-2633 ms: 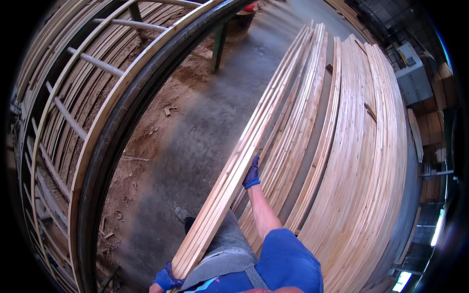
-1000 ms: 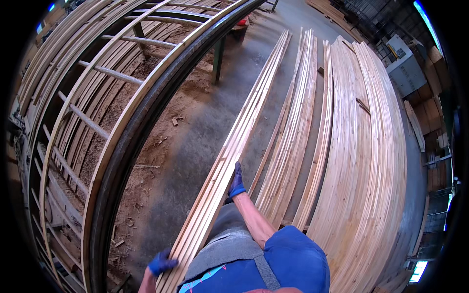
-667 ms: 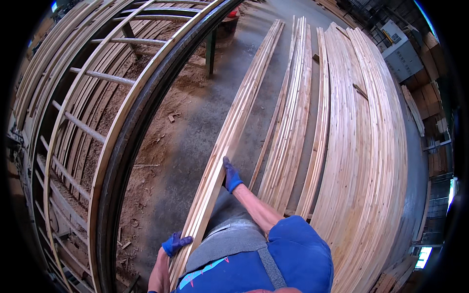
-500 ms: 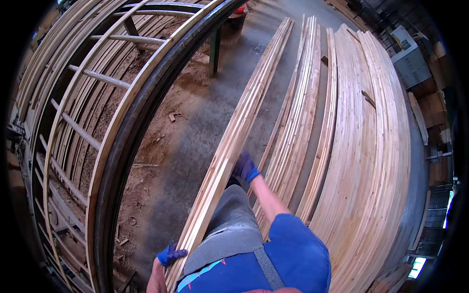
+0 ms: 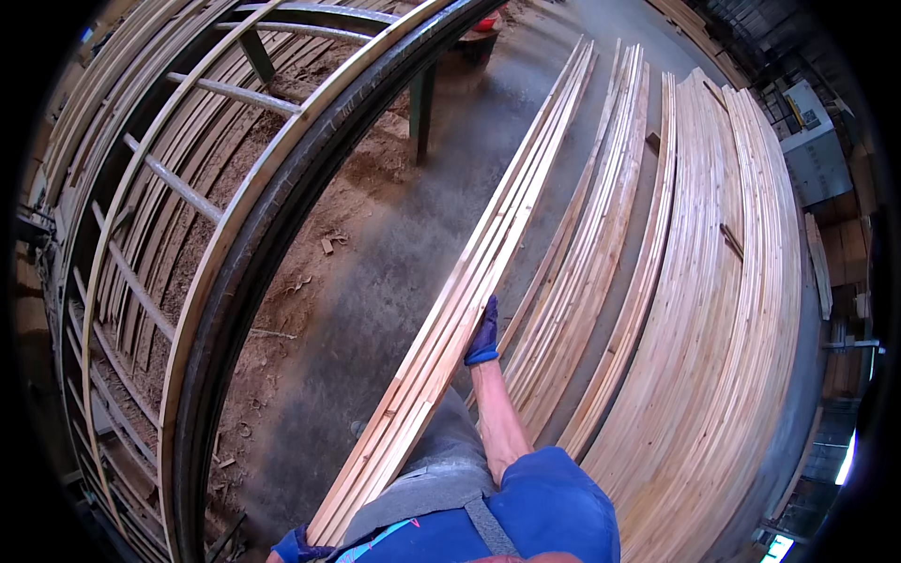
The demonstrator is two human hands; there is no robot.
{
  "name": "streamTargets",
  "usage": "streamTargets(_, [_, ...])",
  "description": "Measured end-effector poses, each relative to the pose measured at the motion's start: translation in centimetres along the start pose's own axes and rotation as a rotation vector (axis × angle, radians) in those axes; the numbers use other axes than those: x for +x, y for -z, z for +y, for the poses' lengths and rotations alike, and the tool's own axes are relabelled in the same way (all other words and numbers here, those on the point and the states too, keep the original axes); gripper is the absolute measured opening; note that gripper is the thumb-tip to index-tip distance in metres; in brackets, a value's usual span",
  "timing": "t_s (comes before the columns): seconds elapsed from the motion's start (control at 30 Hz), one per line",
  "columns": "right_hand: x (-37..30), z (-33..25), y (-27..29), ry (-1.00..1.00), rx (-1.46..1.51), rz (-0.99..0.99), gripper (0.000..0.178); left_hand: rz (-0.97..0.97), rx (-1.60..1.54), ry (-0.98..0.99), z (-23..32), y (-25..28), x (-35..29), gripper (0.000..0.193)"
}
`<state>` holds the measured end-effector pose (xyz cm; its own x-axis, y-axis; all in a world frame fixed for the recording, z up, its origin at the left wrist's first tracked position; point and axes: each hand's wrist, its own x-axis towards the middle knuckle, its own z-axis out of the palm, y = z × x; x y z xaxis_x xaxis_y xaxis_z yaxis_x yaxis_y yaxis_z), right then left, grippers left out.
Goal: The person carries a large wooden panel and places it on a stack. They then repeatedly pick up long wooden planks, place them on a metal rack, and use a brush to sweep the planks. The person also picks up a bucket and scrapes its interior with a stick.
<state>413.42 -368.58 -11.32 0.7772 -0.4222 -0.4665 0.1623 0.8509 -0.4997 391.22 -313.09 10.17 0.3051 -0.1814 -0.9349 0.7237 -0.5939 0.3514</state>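
A bundle of several long, pale wooden strips (image 5: 469, 310) runs diagonally from beside my left hip toward the far end of the floor. Near its close end, my left hand (image 5: 298, 546) in a dark blue glove grips the bundle, partly cut off by the picture's lower edge. Farther along, my right hand (image 5: 483, 333), also gloved, holds the bundle's right side, its thumb edge showing. The right fingers are mostly hidden beneath the wood. The strips pass across the front of my legs.
To the left stands a long roller conveyor rack (image 5: 225, 216) with a dark curved-looking rail. Sawdust and wood scraps (image 5: 300, 272) lie below it. On the right are rows of stacked wooden strips (image 5: 685, 310). A grey-white cabinet (image 5: 815, 155) stands farther off.
My right hand has come up against the bundle's side from just below it. The strips have turned slightly, showing more of their upper faces. My left hand sits lower in view.
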Motion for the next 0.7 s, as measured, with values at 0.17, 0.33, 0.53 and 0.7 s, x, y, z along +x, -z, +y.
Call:
streamTargets(0.17, [0.0, -0.6, -2.6, -0.013, 0.045, -0.001, 0.071, 0.098, 0.321, 0.002, 11.3, -1.0, -5.8, 0.037])
streamTargets(0.33, [1.1, -0.4, -4.4, 0.001, 0.094, -0.013, 0.069, 0.047, -0.236, -0.046, 9.9, 0.2, -7.2, 0.013])
streamTargets(0.53, [1.6, 0.3, -7.1, 0.053, 0.099, -0.094, 0.068, 0.079, -0.211, -0.031, 1.7, 4.1, -4.7, 0.01])
streamTargets(0.7, [1.4, 0.3, -11.9, 0.11, 0.06, -0.167, 0.069, 0.206, 0.24, -0.114, 4.3, 6.2, -6.4, 0.017])
